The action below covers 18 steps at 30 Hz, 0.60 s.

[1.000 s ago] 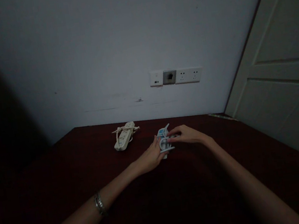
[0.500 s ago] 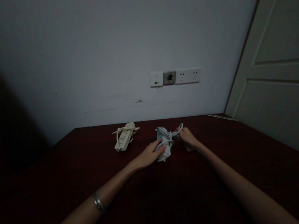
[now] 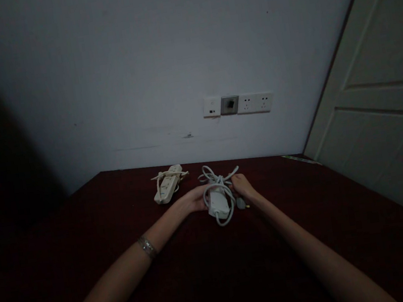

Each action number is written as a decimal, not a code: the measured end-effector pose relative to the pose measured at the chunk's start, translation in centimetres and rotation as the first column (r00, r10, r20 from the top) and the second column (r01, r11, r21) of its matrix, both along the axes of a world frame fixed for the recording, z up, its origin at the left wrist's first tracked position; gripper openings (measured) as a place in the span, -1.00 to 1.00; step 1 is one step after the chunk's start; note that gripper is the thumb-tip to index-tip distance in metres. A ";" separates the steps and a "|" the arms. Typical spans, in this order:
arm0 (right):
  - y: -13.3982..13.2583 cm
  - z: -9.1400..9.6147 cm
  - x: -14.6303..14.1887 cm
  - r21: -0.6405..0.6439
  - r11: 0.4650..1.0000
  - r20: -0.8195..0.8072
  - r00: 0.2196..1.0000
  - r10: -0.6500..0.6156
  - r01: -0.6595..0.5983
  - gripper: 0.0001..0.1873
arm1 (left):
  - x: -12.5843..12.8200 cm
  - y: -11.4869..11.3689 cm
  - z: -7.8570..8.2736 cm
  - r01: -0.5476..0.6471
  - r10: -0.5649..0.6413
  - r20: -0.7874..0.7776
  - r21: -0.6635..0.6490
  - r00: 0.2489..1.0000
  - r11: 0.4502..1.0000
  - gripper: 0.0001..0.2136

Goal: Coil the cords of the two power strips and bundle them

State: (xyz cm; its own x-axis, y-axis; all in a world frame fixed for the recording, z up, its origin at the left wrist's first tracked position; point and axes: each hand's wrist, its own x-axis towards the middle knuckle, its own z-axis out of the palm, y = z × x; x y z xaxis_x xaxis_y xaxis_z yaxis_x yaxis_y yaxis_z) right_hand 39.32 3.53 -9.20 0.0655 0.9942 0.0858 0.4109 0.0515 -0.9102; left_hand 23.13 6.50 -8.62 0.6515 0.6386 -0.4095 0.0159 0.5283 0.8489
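A white power strip is in front of me above the dark red table, its pale cord looped loosely around it. My left hand holds the strip from its left side, fingers partly hidden behind it. On the other side, my right hand is closed around part of the cord. A grey plug with a metal pin hangs just below that hand. To the left, a second, cream power strip lies on the table with its cord wrapped around it.
The dark red table runs back to a pale wall. Sockets and a grey wall plate are set in the wall above it. A white panelled door stands at the right.
My left hand has turned the power strip and now supports it from the left and behind. The cord loops hang looser in front, and my right hand has shifted slightly left with the cord.
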 end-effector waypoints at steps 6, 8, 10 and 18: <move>-0.3 2.7 0.9 0.155 0.976 -0.041 0.988 -0.150 0.154 -0.55 | -0.6 -0.5 1.7 0.030 -0.019 0.132 -0.081 0.991 0.996 -0.88; -0.4 3.9 1.6 0.229 0.951 -0.041 0.978 -0.203 0.207 -0.56 | -1.0 -1.4 2.5 0.067 -0.054 0.144 -0.082 0.988 0.994 -0.83; -0.6 5.1 2.4 0.294 0.922 -0.034 0.967 -0.254 0.252 -0.55 | -1.4 -2.3 3.3 0.151 -0.133 0.172 -0.091 0.976 0.984 -0.77; -1.7 8.1 5.7 0.479 0.786 -0.006 0.897 -0.443 0.391 -0.51 | -1.1 -5.2 5.5 0.371 -0.379 0.238 0.076 0.895 0.925 -0.67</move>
State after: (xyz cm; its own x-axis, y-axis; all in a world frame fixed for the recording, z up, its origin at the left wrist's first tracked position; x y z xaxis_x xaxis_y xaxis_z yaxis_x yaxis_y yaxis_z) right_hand 45.05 1.80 -1.08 0.4299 0.7155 0.5507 0.5769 0.2515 -0.7771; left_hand 22.06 1.30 -3.09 0.9219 0.3360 -0.1931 -0.0009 0.5001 0.8659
